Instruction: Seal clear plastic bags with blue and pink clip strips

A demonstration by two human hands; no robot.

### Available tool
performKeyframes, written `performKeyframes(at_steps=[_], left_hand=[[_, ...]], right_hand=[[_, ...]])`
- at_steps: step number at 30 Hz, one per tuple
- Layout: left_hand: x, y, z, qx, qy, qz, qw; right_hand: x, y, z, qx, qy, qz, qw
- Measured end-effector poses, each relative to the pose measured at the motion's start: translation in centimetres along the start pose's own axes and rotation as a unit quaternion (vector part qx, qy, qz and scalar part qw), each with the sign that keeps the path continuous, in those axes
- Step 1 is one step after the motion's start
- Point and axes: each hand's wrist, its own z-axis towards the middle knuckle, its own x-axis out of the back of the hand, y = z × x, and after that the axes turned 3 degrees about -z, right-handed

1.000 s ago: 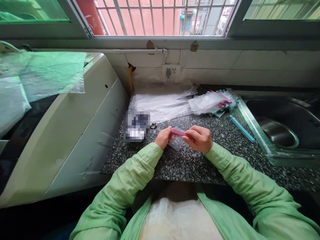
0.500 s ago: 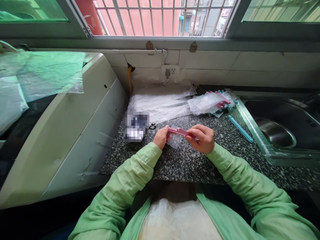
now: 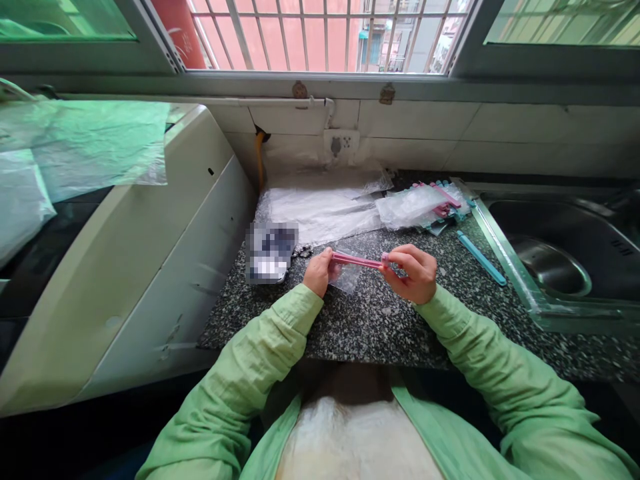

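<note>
A long, thin pink plastic clip (image 3: 356, 261) stretches between my two hands above the dark speckled counter. My left hand (image 3: 317, 272) is closed round its left end. At the other end, the thumb and fingertips of my right hand (image 3: 414, 272) pinch it, and a small pink part stands up between them. Two parallel bars show along the clip's length. A small clear plastic bag (image 3: 346, 279) hangs just below the clip beside my left fingers; whether those fingers also grip it is hidden. Left of my left hand lies a blurred-out object (image 3: 271, 253) with a dark chain (image 3: 303, 251).
Clear plastic sheeting (image 3: 320, 213) lies along the back of the counter. Farther right sits a pile of pink and teal clips (image 3: 445, 200) partly under plastic. A teal clip (image 3: 481, 258) lies near the sink (image 3: 530, 293). A pale, sloping appliance (image 3: 165, 267) borders the left side.
My right hand has shifted slightly right and its fingers have turned. The clip now looks thinner, with two bars showing and a small piece upright at its right end.
</note>
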Motion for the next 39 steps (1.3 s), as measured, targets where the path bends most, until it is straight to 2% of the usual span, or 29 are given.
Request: performKeyframes(at_steps=[10,17,29,34,39], left_hand=[[0.1,-0.1,0.2,-0.020,0.025,-0.020,0.999],[0.1,0.1,0.3,-0.044,0.043,-0.061,0.996],[-0.3,0.6,0.2,-0.021,0.083,-0.094,0.992],[-0.2,0.6,0.2,-0.011,0.084,-0.092,0.992],[0.0,0.4,0.2,-0.014,0.054,-0.064,0.996]], right_hand=[[0.4,0.3,-0.2,-0.019,0.008,-0.010,1.000],[0.3,0.7,-0.2,-0.010,0.038,0.030,0.999],[0.2,1.0,-0.5,-0.053,0.053,0.062,0.995],[-0.1,1.2,-0.5,-0.090,0.037,0.107,0.989],[-0.4,1.4,-0.4,-0.075,-0.032,0.113,0.990]])
